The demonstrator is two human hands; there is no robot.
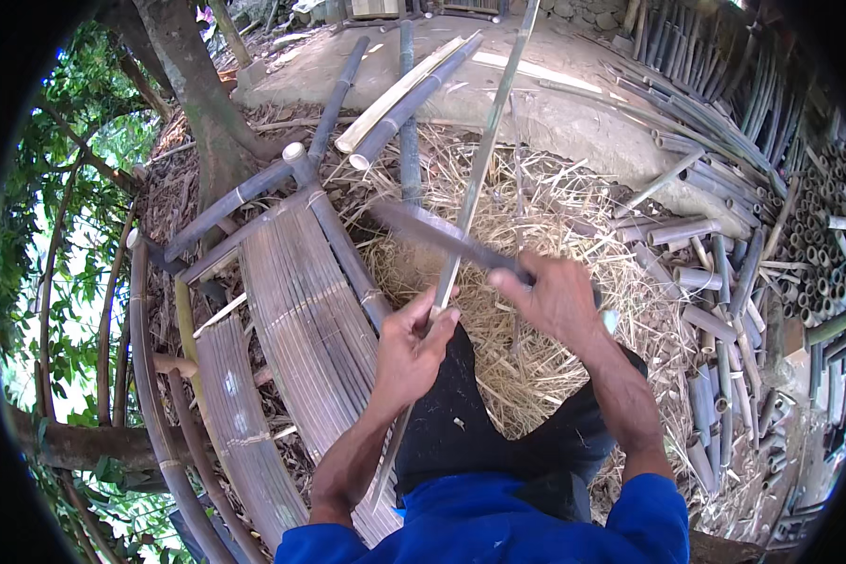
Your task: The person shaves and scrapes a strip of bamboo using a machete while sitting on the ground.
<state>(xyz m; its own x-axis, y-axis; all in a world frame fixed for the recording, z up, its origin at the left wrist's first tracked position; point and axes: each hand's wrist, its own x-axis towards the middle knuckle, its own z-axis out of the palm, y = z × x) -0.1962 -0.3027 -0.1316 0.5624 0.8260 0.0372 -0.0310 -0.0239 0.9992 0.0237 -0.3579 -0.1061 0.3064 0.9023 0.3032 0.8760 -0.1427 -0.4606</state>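
Note:
My left hand (pixel 414 350) is closed around a long, narrow bamboo strip (pixel 484 155). The strip runs from beside my left forearm up past the top edge of the view. My right hand (pixel 559 296) grips the handle of a machete (pixel 423 226), its fingers wrapped round it. The dark blade points to the left and crosses the strip a little beyond my left hand; its tip is slightly blurred. Whether the edge bites into the strip or only lies against it, I cannot tell.
A bamboo slat bench (pixel 301 282) stands at my left. Pale shavings (pixel 536 376) cover the ground between my legs. Beyond lie thick bamboo poles (pixel 418 103) on a ledge. Cut bamboo tubes (pixel 705 282) are heaped at right. A tree trunk (pixel 193 94) rises at far left.

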